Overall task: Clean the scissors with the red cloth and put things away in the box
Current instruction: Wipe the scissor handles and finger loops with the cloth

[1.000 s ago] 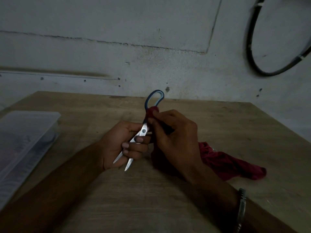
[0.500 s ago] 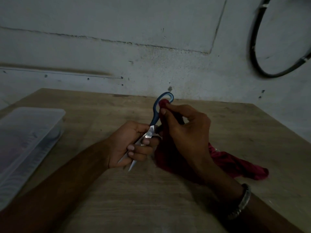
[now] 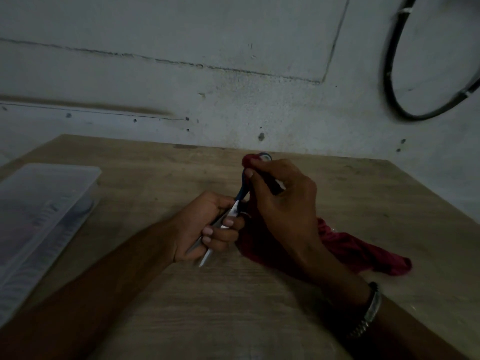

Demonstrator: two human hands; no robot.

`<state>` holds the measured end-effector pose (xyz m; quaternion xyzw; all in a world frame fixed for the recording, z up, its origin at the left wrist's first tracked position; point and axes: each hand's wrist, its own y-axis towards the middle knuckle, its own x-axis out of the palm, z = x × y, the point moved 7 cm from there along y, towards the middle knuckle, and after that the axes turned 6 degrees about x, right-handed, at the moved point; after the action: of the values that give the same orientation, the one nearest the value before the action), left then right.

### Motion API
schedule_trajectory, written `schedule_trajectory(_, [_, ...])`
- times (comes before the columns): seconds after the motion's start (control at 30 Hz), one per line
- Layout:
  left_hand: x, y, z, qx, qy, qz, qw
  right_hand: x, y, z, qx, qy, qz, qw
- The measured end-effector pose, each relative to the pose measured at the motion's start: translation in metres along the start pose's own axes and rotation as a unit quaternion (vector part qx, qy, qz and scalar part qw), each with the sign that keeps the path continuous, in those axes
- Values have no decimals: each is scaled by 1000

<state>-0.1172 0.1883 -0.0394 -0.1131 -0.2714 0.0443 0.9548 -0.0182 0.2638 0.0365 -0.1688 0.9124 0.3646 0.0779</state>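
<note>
Scissors [image 3: 235, 209]: long axis runs toward the wall, handles far. L hand [image 3: 205, 227] clenched on blades; R hand [image 3: 283, 203] pinches red cloth [image 3: 363, 253] at handle. Box [image 3: 46, 203] well left of scissors, L hand nearer.

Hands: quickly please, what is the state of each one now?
Left hand: closed around the blades of the scissors.
Right hand: closed, pinching the red cloth onto the scissors' handle.

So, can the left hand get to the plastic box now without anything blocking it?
Probably yes. The bare table lies between the left hand and the plastic box, with nothing in between. But that hand grips the scissors by the blades, so it is not free.
</note>
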Motion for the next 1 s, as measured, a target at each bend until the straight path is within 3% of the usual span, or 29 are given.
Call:
schedule_trajectory(0.1, [-7, 0, 6, 17, -5, 22, 1000, 14, -11, -5, -36, -29, -58, 997])
schedule_trajectory(0.2, [-9, 0, 7, 16, -20, 20, 999, 17, -13, -7, -70, -49, -63, 994])
schedule_trajectory(0.33, [2, -4, 8, 14, -31, -38, 999, -2, -4, -16, -120, -56, 1, 991])
schedule_trajectory(0.43, [11, -5, 9, 26, -29, -98, 994, -26, 10, -7, -96, -57, 67, 992])
schedule_trajectory(0.57, [-2, 1, 15, 53, -54, -38, 996, -47, 22, 15, -15, -61, 126, 990])
schedule_trajectory(0.67, [-6, 2, 14, 57, -61, -25, 996, -33, 20, 21, 5, -91, 70, 993])
schedule_trajectory(0.8, [0, -1, 12, 37, -66, -76, 994, -2, 17, 31, 36, -111, -52, 992])
schedule_trajectory(1.0, [-6, -4, 16, 12, -81, -106, 991, 3, 24, 55, 192, 86, -170, 963])
